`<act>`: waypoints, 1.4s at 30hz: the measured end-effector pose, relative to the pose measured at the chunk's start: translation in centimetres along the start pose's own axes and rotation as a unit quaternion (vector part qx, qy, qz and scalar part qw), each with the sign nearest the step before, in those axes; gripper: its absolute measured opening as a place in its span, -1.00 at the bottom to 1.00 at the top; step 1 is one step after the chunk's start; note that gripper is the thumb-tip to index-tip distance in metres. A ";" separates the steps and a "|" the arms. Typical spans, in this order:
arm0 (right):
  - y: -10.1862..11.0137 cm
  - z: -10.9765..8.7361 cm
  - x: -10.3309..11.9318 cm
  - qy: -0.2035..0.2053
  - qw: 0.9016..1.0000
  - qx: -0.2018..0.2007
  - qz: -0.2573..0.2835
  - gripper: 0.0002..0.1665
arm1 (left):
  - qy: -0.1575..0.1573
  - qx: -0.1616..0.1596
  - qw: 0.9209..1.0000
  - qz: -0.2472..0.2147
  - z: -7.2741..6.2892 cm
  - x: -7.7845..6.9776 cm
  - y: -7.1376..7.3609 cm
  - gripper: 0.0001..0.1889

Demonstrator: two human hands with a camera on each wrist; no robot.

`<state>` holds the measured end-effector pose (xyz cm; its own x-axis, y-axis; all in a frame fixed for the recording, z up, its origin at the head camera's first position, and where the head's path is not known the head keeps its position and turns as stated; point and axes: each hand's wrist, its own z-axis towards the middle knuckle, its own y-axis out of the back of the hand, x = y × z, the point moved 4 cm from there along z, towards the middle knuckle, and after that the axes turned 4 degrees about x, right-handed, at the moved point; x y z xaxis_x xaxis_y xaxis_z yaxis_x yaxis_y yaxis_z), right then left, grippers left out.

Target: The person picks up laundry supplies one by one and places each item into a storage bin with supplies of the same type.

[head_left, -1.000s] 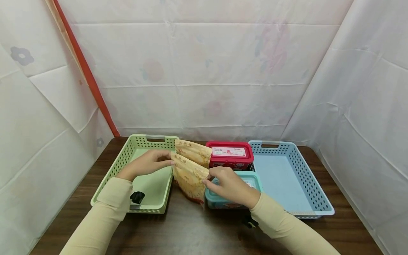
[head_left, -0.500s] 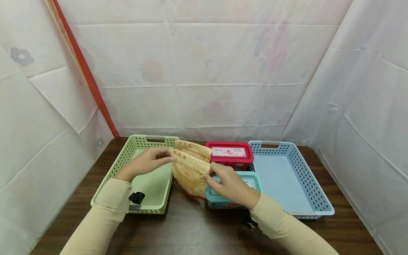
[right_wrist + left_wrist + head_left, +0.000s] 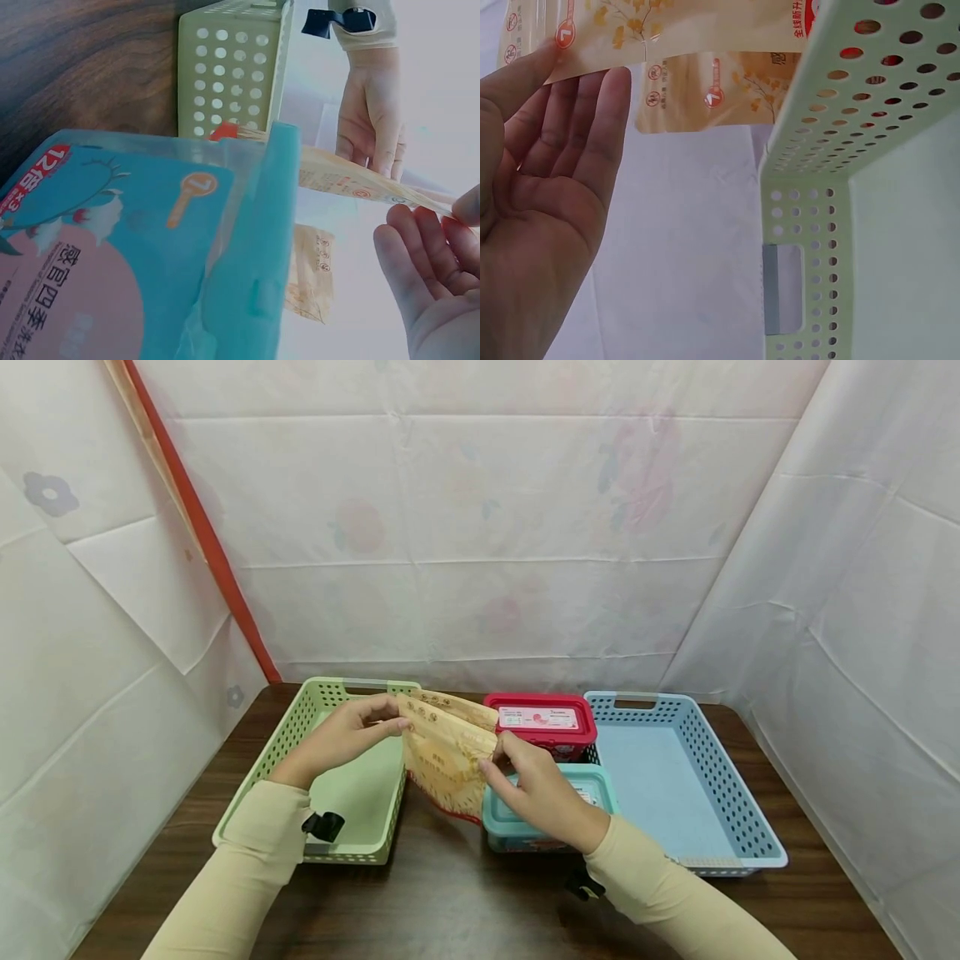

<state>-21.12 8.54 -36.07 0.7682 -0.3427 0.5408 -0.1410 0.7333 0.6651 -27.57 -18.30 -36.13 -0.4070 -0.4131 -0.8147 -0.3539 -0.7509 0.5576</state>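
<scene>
A dark brown wooden table (image 3: pixel 450 910) carries everything. Pale, creased cloth (image 3: pixel 480 527) hangs behind it and on both sides, printed with faint flowers and fruit, and a red strip (image 3: pixel 198 522) slants down near the corner on the left. On the table, a green basket (image 3: pixel 391 827) with holes in its walls stands at the left and a blue basket (image 3: pixel 667 777) at the right. Between them are a red box (image 3: pixel 540 717) at the back and a teal box (image 3: pixel 525 838) nearer the person, both lidded.

The front bag (image 3: pixel 446 768), yellowish with a red bottom edge, is between the green basket and the teal box, tilted and held by both hands. The left hand (image 3: pixel 341 739) pinches its upper left corner, thumb on the near face, fingers behind. The right hand (image 3: pixel 543 789), above the teal box, has thumb and fingers together on the upper right edge. Each grip is closed on the bag. Whether its bottom touches the table cannot be told. A similar back bag (image 3: pixel 468 708) is just behind, beside the red box.
</scene>
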 end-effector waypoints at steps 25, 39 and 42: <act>2.3 1.2 4.2 -0.035 0.984 -0.093 0.145 -0.89 | 0.005 -0.063 0.996 -0.058 -0.1 -1.2 1.0 -0.72; 1.6 1.2 0.9 -0.068 0.972 -0.104 0.201 -0.97 | -0.003 -0.098 0.992 -0.078 -0.5 -1.4 1.3 -0.72; 1.6 1.1 0.4 -0.081 0.970 -0.101 0.205 -0.96 | -0.006 -0.102 0.992 -0.074 -0.6 -1.6 1.4 -0.72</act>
<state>-21.75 8.88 -34.25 0.5620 -0.0731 0.8239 -0.2763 0.9223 0.2702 -26.90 -19.05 -34.16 -0.3729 -0.2857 -0.8828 -0.2327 -0.8922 0.3870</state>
